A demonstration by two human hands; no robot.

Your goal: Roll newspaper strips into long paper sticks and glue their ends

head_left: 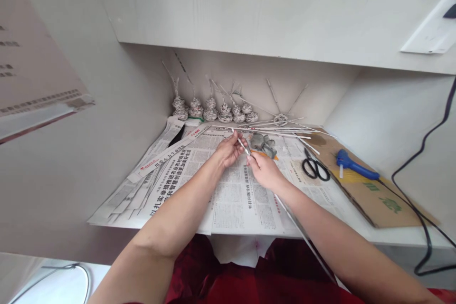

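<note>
Above the newspaper-covered desk, my two hands meet over a thin rolled-paper tube [242,145]. My left hand [228,150] pinches its upper part between thumb and fingers, with the other fingers curled loosely. Lower down, my right hand [264,170] closes on the tube's other end with thumb and index finger. A long pale strip [302,232] trails from below my right hand along the forearm toward the desk's front edge. Just beyond my right hand lies a crumpled grey lump [262,144], whose kind I cannot make out.
Several small gourd shapes woven from paper [210,110] line the back wall. A spoked paper weave [280,119] leans beside them, near loose paper tubes [274,131]. Cut newspaper strips [142,190] lie left. Black-handled scissors [316,169] and a blue glue gun [356,165] on cardboard [377,206] lie right.
</note>
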